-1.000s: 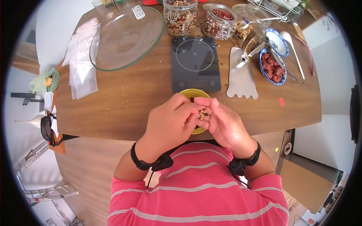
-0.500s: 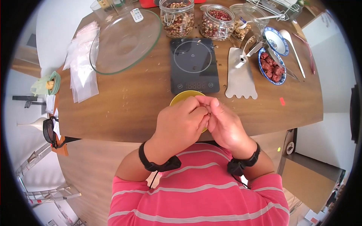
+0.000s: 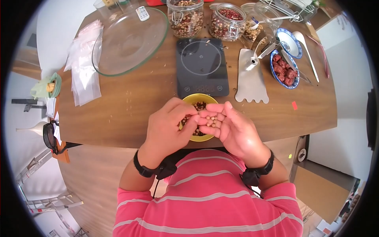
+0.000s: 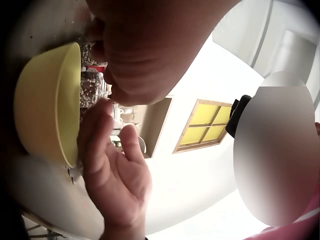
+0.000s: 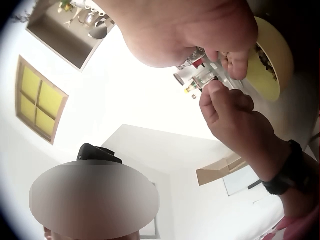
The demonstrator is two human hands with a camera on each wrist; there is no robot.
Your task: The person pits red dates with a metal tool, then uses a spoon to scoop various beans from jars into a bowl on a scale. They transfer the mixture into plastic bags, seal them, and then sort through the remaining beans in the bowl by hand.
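A yellow bowl [image 3: 200,138] of mixed dark and pale beans sits at the table's front edge, below both hands. The right hand [image 3: 239,132] is palm up at its right side, fingers extended and slightly cupped, with several pale beans [image 3: 211,121] on them. The left hand [image 3: 166,128] is over the bowl's left side, thumb and forefinger together near the right fingertips. In the right wrist view a tiny dark bean [image 5: 215,78] shows at the tips of the left hand [image 5: 240,122]. The bowl [image 4: 47,102] also shows beside the right hand [image 4: 117,175] in the left wrist view.
A black scale [image 3: 202,67] lies behind the bowl, a metal scraper [image 3: 252,85] to its right. Jars [image 3: 185,21], a blue-rimmed bowl of dark red pieces [image 3: 284,71], a glass dish [image 3: 130,43] and plastic bags [image 3: 85,71] stand or lie around.
The left hand has drawn back leftward from the right palm, uncovering the pale beans and the bowl's contents. The right fingers have spread out. A dark bean seen earlier among the pale ones no longer shows there.
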